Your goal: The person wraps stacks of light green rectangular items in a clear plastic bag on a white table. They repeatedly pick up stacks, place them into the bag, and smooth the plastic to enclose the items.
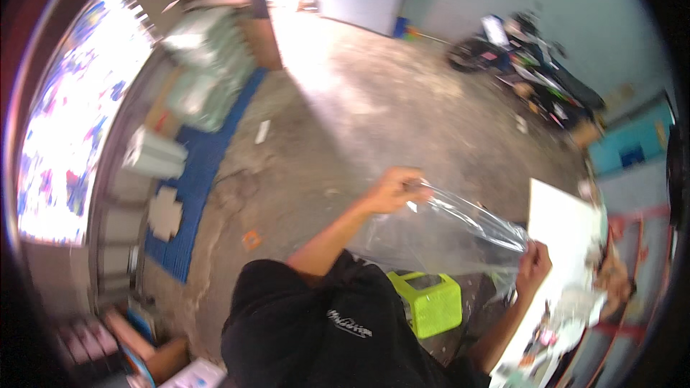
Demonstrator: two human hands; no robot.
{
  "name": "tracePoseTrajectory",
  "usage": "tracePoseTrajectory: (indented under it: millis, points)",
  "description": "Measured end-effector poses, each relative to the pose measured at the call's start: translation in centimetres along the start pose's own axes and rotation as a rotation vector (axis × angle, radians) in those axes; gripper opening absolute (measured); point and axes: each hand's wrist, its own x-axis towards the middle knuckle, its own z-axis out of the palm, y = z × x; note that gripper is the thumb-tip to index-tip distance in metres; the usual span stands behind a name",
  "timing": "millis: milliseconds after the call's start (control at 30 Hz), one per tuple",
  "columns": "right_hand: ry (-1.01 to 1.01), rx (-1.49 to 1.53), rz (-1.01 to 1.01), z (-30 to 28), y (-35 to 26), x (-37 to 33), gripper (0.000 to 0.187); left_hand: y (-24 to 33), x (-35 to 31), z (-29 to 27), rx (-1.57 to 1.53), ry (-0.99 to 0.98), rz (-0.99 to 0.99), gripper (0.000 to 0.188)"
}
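A sheet of clear plastic film (pixel 460 233), perhaps a large bag, is stretched between my two hands in front of my body. My left hand (pixel 397 190) pinches its upper left corner, fingers closed. At the right end, my right hand (pixel 533 266) grips the gathered edge, also closed. Glossy folds run along the upper edge from hand to hand, and the lower part hangs down see-through. Below it stands a lime-green plastic stool (pixel 435 305), partly seen through the film.
A white table (pixel 557 223) with small items and crumpled plastic lies at right. A motorcycle (pixel 535 75) is parked at the far wall. Wrapped stacks (pixel 208 65) and a pale bin (pixel 154 152) stand along a blue mat (pixel 201 194) at left. Boxes (pixel 144 345) sit at lower left.
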Motion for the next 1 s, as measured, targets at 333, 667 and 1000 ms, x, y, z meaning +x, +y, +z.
tracePoseTrajectory:
  millis: [333,667,1000]
  points:
    - [-0.036,0.179,0.28,-1.4,4.3,1.6,0.016,-1.3,11.5,0.7,-0.164,-0.383,-0.097,0.068]
    - [-0.28,0.355,0.127,-3.4,9.5,1.5,0.03,-1.3,19.2,8.0,-0.06,-0.468,-0.371,0.034]
    - [-0.181,0.533,0.333,-4.9,18.1,-0.4,0.017,-1.6,19.4,14.5,0.161,-0.288,-0.262,0.022]
